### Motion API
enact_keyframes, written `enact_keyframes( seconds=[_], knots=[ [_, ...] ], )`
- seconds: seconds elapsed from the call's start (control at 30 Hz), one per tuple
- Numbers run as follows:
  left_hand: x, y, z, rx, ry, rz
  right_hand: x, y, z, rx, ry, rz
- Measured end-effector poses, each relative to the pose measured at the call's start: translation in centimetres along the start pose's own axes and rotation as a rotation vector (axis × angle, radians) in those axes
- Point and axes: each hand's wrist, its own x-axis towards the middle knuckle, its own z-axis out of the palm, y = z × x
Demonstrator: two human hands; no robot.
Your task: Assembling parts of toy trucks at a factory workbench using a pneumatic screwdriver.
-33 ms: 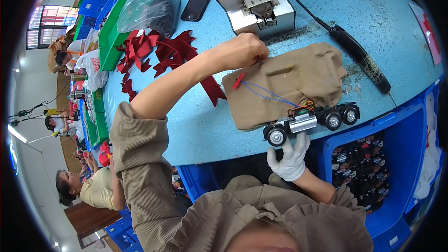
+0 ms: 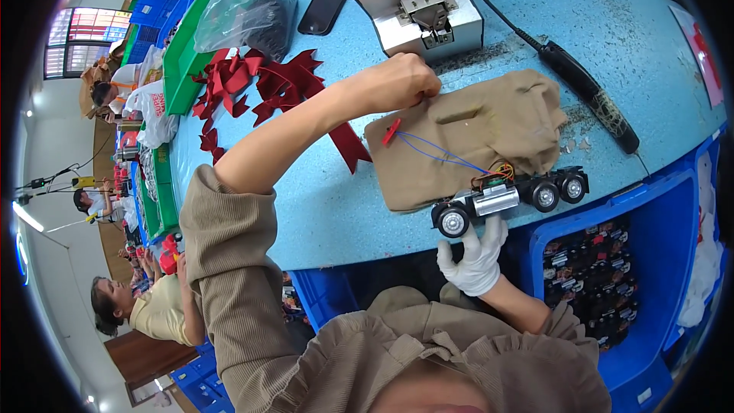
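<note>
Bright light; lamp [image 2: 28, 219] glaring at left; fisheye-bent edges, black corners.

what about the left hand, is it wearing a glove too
No, the left hand is bare, whereas the right hand wears a white glove.

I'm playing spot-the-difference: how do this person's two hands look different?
The left hand is bare; the right hand wears a white glove. The left hand is curled up at the brown cloth; the right hand is spread wider, at the wheeled toy base. Both come from brown sleeves.
</note>
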Motion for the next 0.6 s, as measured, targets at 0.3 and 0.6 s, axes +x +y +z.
enact_keyframes(
  seconds=[0.3,0.6],
  knots=[
    [0.7,1.5,-2.4,0.223,0.044,0.169,0.0,-0.1,-0.3,-0.024,0.035,-0.023],
    [3.4,3.8,-16.5,0.080,0.719,-0.138,0.2,-0.5,-0.2,-0.033,0.006,-0.009]
  ],
)
